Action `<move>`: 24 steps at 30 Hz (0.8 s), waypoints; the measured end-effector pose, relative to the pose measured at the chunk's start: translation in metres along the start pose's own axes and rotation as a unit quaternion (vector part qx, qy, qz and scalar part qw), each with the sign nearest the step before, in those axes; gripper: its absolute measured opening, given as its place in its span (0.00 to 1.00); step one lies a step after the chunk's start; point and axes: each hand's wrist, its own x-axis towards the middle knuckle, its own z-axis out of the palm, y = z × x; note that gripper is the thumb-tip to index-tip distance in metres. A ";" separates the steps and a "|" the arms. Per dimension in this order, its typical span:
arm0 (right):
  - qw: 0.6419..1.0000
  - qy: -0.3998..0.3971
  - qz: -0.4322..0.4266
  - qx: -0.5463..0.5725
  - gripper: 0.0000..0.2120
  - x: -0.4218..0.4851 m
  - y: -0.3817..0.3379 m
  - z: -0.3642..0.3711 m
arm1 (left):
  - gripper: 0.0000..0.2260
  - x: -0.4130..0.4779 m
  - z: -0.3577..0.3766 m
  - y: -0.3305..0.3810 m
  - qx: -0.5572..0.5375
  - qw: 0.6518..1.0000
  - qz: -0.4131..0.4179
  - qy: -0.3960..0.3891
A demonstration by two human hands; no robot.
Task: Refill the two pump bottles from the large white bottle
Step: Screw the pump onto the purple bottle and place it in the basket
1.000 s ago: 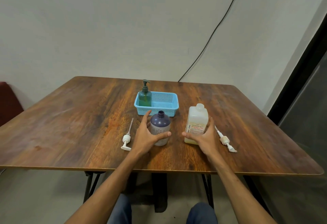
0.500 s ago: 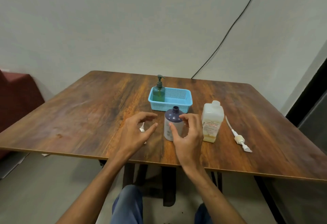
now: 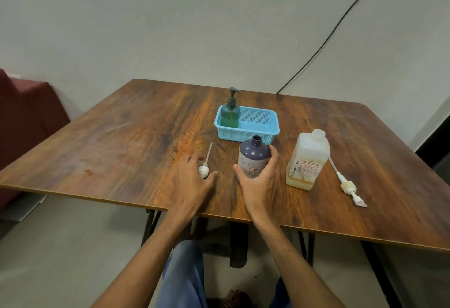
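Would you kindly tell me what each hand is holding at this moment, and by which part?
The right hand grips the purple bottle round its lower body, at the label. The left hand holds nothing; it rests beside the small pump.

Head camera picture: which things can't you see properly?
1. Purple bottle: head view, lower front hidden by the right hand; its dark wall hides the fill level.
2. Small pump: head view, nozzle end hidden behind the left hand.
3. Green bottle: head view, base hidden by the basket wall.
4. White bottle: head view, label's small print too small to read.
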 end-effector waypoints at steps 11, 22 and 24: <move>0.999 -0.015 0.035 0.004 0.43 0.007 0.007 0.003 | 0.08 0.000 -0.005 0.002 -0.039 0.998 0.017 0.035; 0.999 -0.019 0.030 0.010 0.43 0.008 0.007 0.002 | 0.12 0.022 -0.053 0.043 -0.185 0.966 0.119 0.133; 0.999 -0.020 0.031 0.014 0.43 0.008 0.007 0.002 | 0.12 0.026 -0.058 0.056 -0.208 0.959 0.130 0.142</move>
